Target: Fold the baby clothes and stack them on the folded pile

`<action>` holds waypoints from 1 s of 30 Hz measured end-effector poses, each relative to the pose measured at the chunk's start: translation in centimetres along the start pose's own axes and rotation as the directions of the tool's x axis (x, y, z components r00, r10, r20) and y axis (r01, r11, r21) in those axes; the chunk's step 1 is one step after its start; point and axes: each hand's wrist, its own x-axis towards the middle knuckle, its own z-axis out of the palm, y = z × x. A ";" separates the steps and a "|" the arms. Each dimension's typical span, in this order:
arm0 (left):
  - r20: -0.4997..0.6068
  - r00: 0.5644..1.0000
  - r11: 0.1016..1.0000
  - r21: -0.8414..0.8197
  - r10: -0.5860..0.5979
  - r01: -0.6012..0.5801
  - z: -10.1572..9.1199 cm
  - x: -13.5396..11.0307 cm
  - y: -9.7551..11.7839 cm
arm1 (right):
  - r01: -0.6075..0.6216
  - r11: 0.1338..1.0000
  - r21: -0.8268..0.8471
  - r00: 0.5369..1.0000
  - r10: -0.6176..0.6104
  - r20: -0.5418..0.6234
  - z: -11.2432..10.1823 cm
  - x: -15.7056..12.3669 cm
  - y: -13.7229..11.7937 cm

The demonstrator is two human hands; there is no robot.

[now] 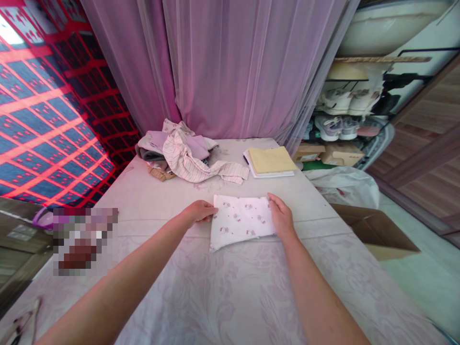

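Note:
A small white cloth with a pink print (240, 221) lies folded flat on the table (223, 287), which is covered in a pale floral sheet. My left hand (199, 211) grips the cloth's left edge with curled fingers. My right hand (281, 216) rests on its right edge, fingers bent down onto the fabric.
A heap of unfolded clothes (183, 155) lies at the table's far left. A folded yellow and white stack (270, 161) sits at the far right. A purple curtain (233, 67) hangs behind. A cardboard box (373, 230), a white bag (345, 184) and shoe shelves (345, 120) stand to the right.

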 end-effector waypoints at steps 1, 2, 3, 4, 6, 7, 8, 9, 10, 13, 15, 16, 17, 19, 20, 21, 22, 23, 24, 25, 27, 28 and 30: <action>0.005 1.000 1.000 -0.024 -0.004 0.004 0.1 0.0 0.1 | -0.066 0.990 0.123 0.998 0.069 -0.016 -0.3 0.3 0.3; 0.004 1.000 0.999 -0.051 -0.002 0.003 0.2 0.0 0.2 | -0.113 0.965 0.235 0.992 0.121 -0.019 -0.5 0.6 0.4; -0.003 1.000 0.996 -0.084 0.004 -0.005 0.4 0.0 0.4 | -0.142 0.934 0.329 0.988 0.156 -0.018 -0.8 0.8 0.5; -0.015 1.000 0.992 -0.121 0.016 -0.017 0.7 -0.1 0.5 | -0.158 0.902 0.401 0.984 0.179 -0.017 -1.1 0.9 0.5; -0.037 0.998 0.977 -0.207 0.040 -0.047 1.4 -0.4 0.6 | -0.171 0.857 0.486 0.980 0.200 -0.010 -1.7 1.1 0.4; -0.039 0.998 0.967 -0.250 0.045 -0.054 1.8 -0.5 0.6 | -0.173 0.843 0.509 0.979 0.203 -0.003 -2.0 1.1 0.4; -0.032 0.999 0.956 -0.288 0.044 -0.051 2.2 -0.7 0.6 | -0.174 0.831 0.528 0.979 0.203 0.003 -2.2 1.2 0.3; -0.019 0.999 0.947 -0.320 0.037 -0.041 2.6 -0.8 0.5 | -0.175 0.821 0.544 0.979 0.203 0.008 -2.4 1.2 0.3; -0.003 1.000 0.938 -0.346 0.028 -0.027 2.9 -0.9 0.5 | -0.176 0.812 0.556 0.979 0.204 0.012 -2.5 1.2 0.3; 0.025 1.000 0.916 -0.401 0.019 -0.007 2.7 -1.3 0.7 | -0.184 0.790 0.585 0.976 0.220 0.010 -2.6 1.1 0.2; 0.012 0.999 0.902 -0.429 0.049 -0.040 1.3 -1.9 1.4 | -0.193 0.778 0.597 0.973 0.231 0.012 -2.5 1.1 0.1; -0.004 0.997 0.895 -0.439 0.082 -0.076 0.1 -2.4 1.9 | -0.196 0.774 0.602 0.972 0.236 0.014 -2.5 1.1 0.1; -0.039 0.993 0.901 -0.416 0.115 -0.121 -1.4 -3.0 2.7 | -0.199 0.771 0.605 0.971 0.239 0.014 -2.5 1.1 0.1; -0.107 0.976 0.933 -0.291 0.190 -0.213 -4.8 -4.6 4.4 | -0.203 0.764 0.612 0.969 0.245 0.016 -2.5 1.1 0.1; -0.149 0.964 0.948 -0.199 0.220 -0.248 -6.4 -5.4 5.4 | -0.206 0.761 0.615 0.969 0.246 0.020 -2.5 1.1 0.1; -0.181 0.947 0.956 -0.078 0.267 -0.284 -7.8 -6.3 6.4 | -0.208 0.760 0.615 0.969 0.245 0.026 -2.5 1.2 0.2; -0.227 0.918 0.946 0.076 0.324 -0.315 -8.8 -7.0 7.3 | -0.210 0.763 0.612 0.970 0.241 0.032 -2.4 1.2 0.3; -0.284 0.882 0.916 0.257 0.377 -0.308 -9.3 -7.7 8.0 | -0.209 0.768 0.605 0.971 0.234 0.039 -2.4 1.2 0.4; -0.308 0.847 0.857 0.432 0.434 -0.282 -9.3 -8.1 8.5 | -0.206 0.775 0.597 0.973 0.227 0.042 -2.4 1.2 0.4; -0.321 0.812 0.780 0.578 0.487 -0.239 -8.6 -8.3 8.7 | -0.201 0.783 0.589 0.975 0.220 0.041 -2.3 1.2 0.5; -0.262 0.785 0.646 0.731 0.561 -0.218 -5.8 -8.0 8.0 | -0.191 0.795 0.576 0.977 0.212 0.031 -2.2 1.1 0.5; -0.207 0.800 0.618 0.748 0.563 -0.241 -3.9 -7.7 7.3 | -0.188 0.798 0.572 0.977 0.211 0.026 -2.2 1.1 0.5; -0.064 0.823 0.623 0.687 0.565 -0.374 0.1 -6.7 5.2 | -0.185 0.804 0.565 0.978 0.209 0.023 -2.1 1.0 0.5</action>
